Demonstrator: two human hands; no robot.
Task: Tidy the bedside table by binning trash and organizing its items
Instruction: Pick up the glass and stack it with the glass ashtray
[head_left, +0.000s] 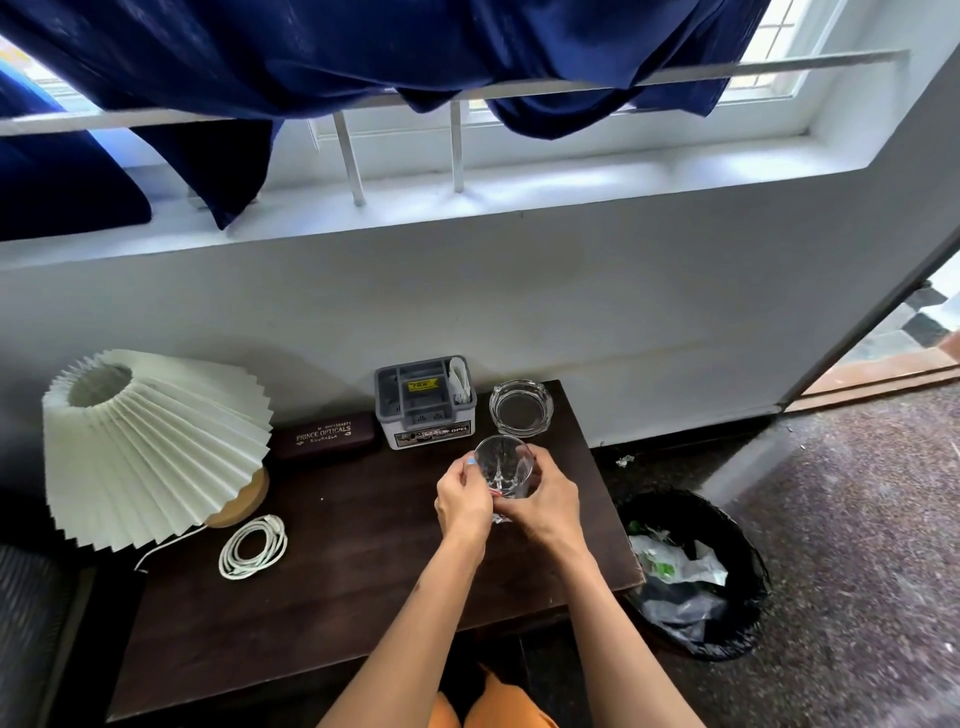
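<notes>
- Currently, a clear, cut-glass tumbler (503, 466) is held by both hands above the right part of the dark wooden bedside table (337, 582), tilted so its open mouth faces up and away toward the far wall.
- The left hand (464, 501) is closed on the tumbler's left side, thumb near the rim; the right hand (543, 501) is wrapped round its right side and base. Both grips are closed on the glass.
- Something small and crinkled, with a fleck of red, shows at the tumbler's base between the two hands; what it is cannot be told.
- Judged step: the tumbler is being checked or emptied of scrap before being set down.
- To do it well, the glass should be kept held in one hand while any scrap is drawn out by the other and carried right to the black-lined waste bin (748, 582), which stands on the floor just beside the table's right edge.
- The glass is smooth and likely slippery; a firm hold low on the body is advised.
- A free spot is seen near the round clear glass ashtray (518, 408), far right on the table, beside the grey plastic organiser box (423, 402).
- Elsewhere on the table: a maroon spectacle case (326, 434), a coiled white cable (253, 546), and a pleated white lamp (150, 447) at left.
</notes>
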